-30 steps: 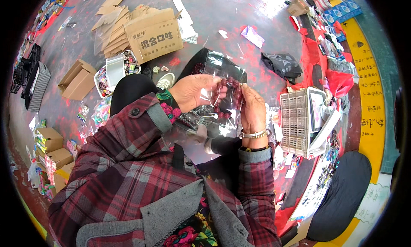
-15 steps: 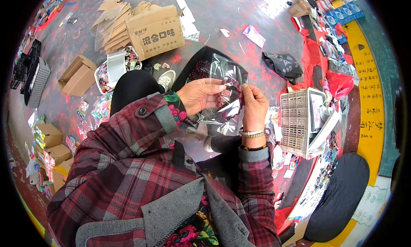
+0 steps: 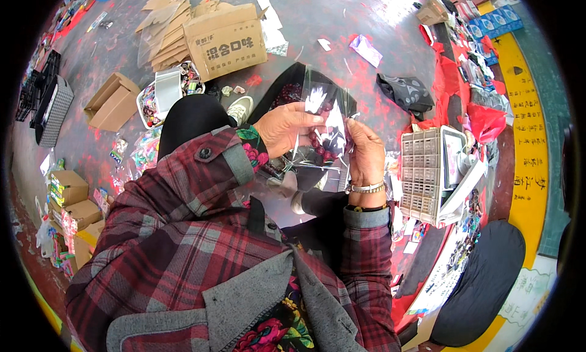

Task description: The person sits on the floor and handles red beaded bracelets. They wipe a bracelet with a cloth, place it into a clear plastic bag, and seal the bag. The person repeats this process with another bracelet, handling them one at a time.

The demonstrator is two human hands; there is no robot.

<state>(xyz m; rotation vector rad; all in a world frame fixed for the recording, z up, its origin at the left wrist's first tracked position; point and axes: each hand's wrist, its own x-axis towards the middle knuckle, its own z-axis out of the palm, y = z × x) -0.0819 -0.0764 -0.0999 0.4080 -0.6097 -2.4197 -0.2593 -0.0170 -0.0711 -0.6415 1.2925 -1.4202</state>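
Note:
A clear plastic bag [image 3: 334,98] is stretched between my two hands above my lap. My left hand [image 3: 282,130] pinches its left side between thumb and fingers. At the bag's right edge, my right hand [image 3: 367,152] grips with thumb and fingertips; a bracelet and a dark band circle that wrist. Dark red round beads [image 3: 319,145], like a bead bracelet, show at the bag, partly masked by glare; I cannot tell whether they lie fully inside. Behind the bag, more dark red beads [image 3: 289,94] rest on black material over my lap.
A white tub [image 3: 166,92] of small goods and an open cardboard box [image 3: 112,101] stand left. Beyond is a large carton [image 3: 224,42] beside flattened cardboard. To the right are a plastic basket [image 3: 421,175], a black bag [image 3: 405,94] and a black round stool [image 3: 482,285].
The plastic bag has shifted and turned slightly between my hands, and the red beads show more plainly as a curve low in it. Both hands keep hold.

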